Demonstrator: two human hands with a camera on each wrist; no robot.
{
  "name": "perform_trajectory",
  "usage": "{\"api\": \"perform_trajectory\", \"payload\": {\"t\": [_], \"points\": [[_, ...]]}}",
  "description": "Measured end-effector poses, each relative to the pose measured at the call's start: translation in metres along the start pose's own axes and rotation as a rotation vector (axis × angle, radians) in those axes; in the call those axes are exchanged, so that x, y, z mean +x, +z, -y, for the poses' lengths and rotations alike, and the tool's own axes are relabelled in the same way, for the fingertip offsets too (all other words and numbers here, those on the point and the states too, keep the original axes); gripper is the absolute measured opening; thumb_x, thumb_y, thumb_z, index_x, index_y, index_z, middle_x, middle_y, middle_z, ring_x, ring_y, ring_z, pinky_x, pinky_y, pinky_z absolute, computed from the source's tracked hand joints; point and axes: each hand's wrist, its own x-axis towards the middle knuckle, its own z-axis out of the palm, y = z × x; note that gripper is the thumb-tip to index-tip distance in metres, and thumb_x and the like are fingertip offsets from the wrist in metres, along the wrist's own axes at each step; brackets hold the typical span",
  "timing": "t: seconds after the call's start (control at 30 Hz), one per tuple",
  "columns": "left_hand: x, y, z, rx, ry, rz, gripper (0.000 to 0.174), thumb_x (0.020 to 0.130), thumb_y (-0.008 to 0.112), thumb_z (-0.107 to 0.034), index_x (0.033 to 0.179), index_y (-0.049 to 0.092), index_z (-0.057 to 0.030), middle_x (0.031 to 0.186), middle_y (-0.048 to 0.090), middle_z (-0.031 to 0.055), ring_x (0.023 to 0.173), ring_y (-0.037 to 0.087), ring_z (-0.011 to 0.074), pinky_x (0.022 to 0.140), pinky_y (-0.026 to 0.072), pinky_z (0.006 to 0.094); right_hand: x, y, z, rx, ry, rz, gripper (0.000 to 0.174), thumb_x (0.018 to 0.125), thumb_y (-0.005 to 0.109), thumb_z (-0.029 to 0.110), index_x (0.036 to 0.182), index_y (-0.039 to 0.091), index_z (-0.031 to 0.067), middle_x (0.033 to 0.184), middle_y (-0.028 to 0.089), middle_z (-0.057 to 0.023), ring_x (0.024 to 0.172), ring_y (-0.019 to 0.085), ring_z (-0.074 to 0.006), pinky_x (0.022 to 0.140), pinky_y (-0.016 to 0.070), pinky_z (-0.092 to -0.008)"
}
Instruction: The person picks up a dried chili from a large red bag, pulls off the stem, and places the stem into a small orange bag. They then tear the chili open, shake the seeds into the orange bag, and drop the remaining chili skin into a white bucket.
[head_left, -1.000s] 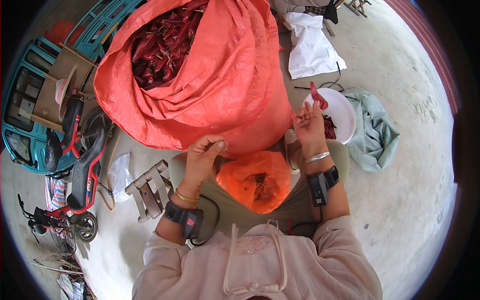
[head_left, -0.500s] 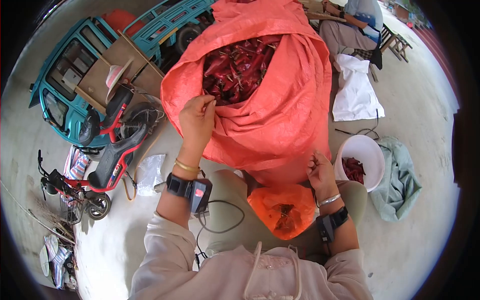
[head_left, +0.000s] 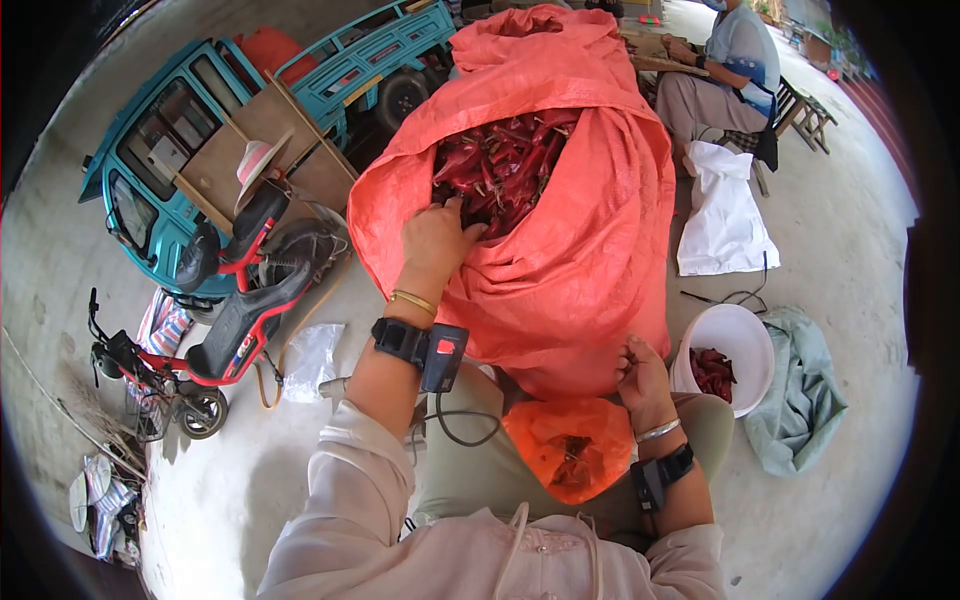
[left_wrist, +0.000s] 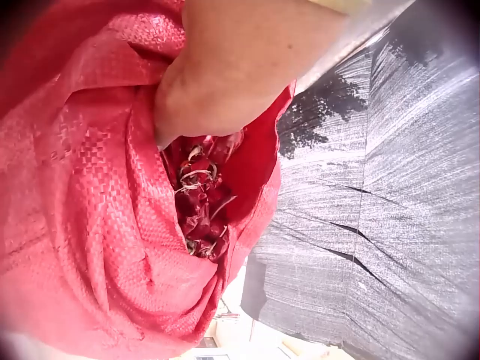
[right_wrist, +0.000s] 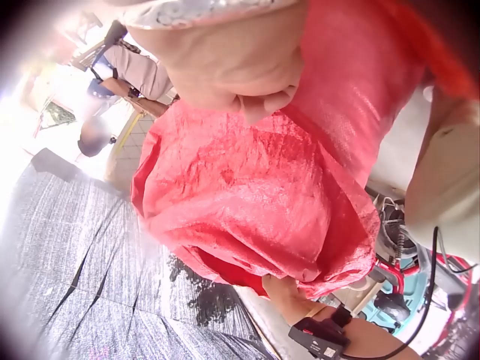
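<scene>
A big red woven sack [head_left: 580,250] full of dark red dried chilies [head_left: 508,165] stands before me, its mouth folded back. My left hand [head_left: 437,243] reaches over the near left rim of the mouth, with the fingertips down at the chilies. In the left wrist view the fingers are hidden inside the sack, so I cannot tell whether they grip a chili. My right hand [head_left: 646,380] hangs by the sack's lower right side, fingers loosely curled, with no object showing in it. Between my knees sits an orange plastic bag [head_left: 570,450] with stem-like bits inside.
Right of my knee stands a white bucket [head_left: 745,350] with several chilies, beside a grey-green cloth sack [head_left: 800,400]. A white bag [head_left: 722,225] lies farther back, near a seated person [head_left: 740,60]. To the left are a red-black scooter [head_left: 240,330] and a blue three-wheeled truck [head_left: 150,170].
My right hand, earlier holding a chili by the bucket, has come back beside the sack without it. My left hand has moved up from the lap into the sack's mouth.
</scene>
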Motion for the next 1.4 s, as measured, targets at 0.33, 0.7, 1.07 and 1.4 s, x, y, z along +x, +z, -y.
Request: {"api": "perform_trajectory", "payload": {"t": [0.33, 0.7, 1.07, 1.4], "points": [[0.003, 0.007, -0.002, -0.631, 0.209, 0.094, 0.024, 0.070, 0.058, -0.010, 0.094, 0.062, -0.0059, 0.082, 0.063, 0.0143, 0.076, 0.061, 0.0282, 0.068, 0.0476, 0.0363, -0.007, 0.013, -0.005, -0.041, 0.037, 0.049, 0.008, 0.084, 0.051, 0.017, 0.089, 0.055, 0.0121, 0.068, 0.052, 0.0009, 0.054, 0.048, -0.0097, 0.049, 0.0387, -0.0231], [0.022, -0.004, -0.043, -0.479, 0.276, -0.337, 0.019, 0.070, 0.063, -0.017, 0.084, 0.062, -0.0033, 0.080, 0.061, 0.0157, 0.074, 0.059, 0.0315, 0.067, 0.0471, 0.0380, 0.000, 0.006, -0.009, -0.049, 0.056, 0.044, 0.009, 0.085, 0.050, 0.017, 0.090, 0.055, 0.0113, 0.067, 0.051, 0.0008, 0.053, 0.048, -0.0095, 0.047, 0.0379, -0.0231], [-0.018, 0.001, -0.013, -1.014, -0.163, -0.310, 0.015, 0.075, 0.063, -0.011, 0.084, 0.064, 0.0008, 0.071, 0.062, 0.0059, 0.057, 0.057, 0.0139, 0.052, 0.0437, 0.0253, -0.007, 0.011, -0.005, -0.058, 0.036, 0.030, 0.007, 0.083, 0.052, 0.015, 0.088, 0.056, 0.0115, 0.064, 0.052, 0.0009, 0.052, 0.048, -0.0092, 0.045, 0.0373, -0.0220], [-0.071, 0.005, 0.004, -1.914, -0.593, -0.214, 0.010, 0.083, 0.058, -0.014, 0.086, 0.059, -0.0046, 0.069, 0.060, 0.0025, 0.055, 0.057, 0.0091, 0.046, 0.0446, 0.0188, -0.020, 0.028, -0.025, -0.473, -0.278, 0.145, 0.008, 0.084, 0.052, 0.011, 0.088, 0.057, 0.0060, 0.063, 0.052, 0.0016, 0.050, 0.046, -0.0055, 0.043, 0.0354, -0.0186]]}}
